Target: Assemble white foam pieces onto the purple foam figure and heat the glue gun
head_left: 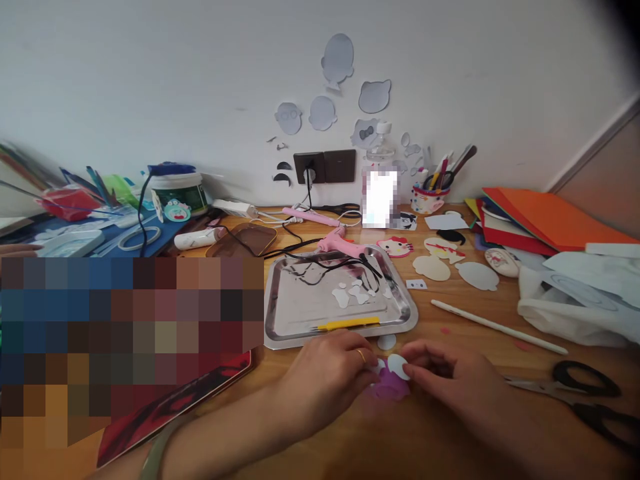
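My right hand (450, 380) is closed in a pinch on a white oval cut-out (399, 367), held over a purple cut-out (391, 388). From the other side, my left hand (335, 373), with a ring on one finger, has its fingertips together at a small white cut-out (381, 366) above the same purple shape. Its fingers partly hide that piece. Just beyond the hands lies a pale round cut-out (387, 342). A yellow-handled tool (350, 324) rests along the near side of a metal tray (340, 339).
White scraps (341, 295) lie in the tray, with a pink glue gun (345, 244) at its back edge. Black-handled scissors (560, 392) are by my right hand, a white stick (500, 327) beyond. Coloured sheets (540, 217) stack at right; a red-covered item (180, 407) lies left.
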`<state>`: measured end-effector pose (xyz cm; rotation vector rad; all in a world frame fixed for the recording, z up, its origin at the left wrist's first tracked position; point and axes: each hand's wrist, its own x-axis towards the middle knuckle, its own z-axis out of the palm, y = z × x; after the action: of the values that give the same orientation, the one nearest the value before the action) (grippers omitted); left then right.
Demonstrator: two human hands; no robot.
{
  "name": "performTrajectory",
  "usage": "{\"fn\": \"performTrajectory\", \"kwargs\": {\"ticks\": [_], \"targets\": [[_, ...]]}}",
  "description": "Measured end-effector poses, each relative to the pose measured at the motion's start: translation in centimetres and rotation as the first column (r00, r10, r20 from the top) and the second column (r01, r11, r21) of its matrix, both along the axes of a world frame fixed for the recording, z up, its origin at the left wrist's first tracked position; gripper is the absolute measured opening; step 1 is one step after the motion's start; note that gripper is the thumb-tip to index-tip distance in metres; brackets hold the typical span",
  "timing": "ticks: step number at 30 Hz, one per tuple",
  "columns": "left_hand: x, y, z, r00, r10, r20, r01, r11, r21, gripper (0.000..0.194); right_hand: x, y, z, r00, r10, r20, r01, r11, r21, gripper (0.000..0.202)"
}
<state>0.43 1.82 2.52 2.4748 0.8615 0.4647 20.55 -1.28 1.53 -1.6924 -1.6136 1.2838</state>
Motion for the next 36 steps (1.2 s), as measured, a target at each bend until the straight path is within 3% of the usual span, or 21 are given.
{"fn": "performTrajectory", "kwargs": {"ticks": [6, 13, 19, 26, 36], "targets": [[0.5, -0.2, -0.4, 0.999, -0.014, -0.045, 0.016, 0.999, 0.051, 0.021, -0.6, -0.2, 0.4, 0.980, -0.001, 0.200, -0.028, 0.990, 0.140, 0.019], [0.5, -0.2, -0.8, 0.999, -0.035, -0.036, 0.038, 0.996, 0.075, 0.020, -0.5, -1.0, -0.6, 0.914, -0.003, 0.407, -0.181, 0.892, 0.413, 0.020], [0.3, -0.1, -1.1, 0.998, -0.058, -0.027, 0.059, 0.995, 0.075, 0.021, -0.4, -1.2, -0.8, 0.900, 0.023, 0.435, -0.214, 0.893, 0.396, 0.023], [0.1, -0.1, -0.9, 0.994, -0.083, -0.066, 0.088, 0.993, 0.073, 0.021, -0.4, -0.7, -0.9, 0.868, 0.032, 0.496, -0.211, 0.927, 0.310, 0.004], [0.2, 0.0, -0.9, 0.989, -0.101, -0.108, 0.110, 0.990, 0.083, 0.024, -0.1, -0.4, -2.0, 0.907, 0.008, 0.421, -0.167, 0.925, 0.342, 0.017]]}}
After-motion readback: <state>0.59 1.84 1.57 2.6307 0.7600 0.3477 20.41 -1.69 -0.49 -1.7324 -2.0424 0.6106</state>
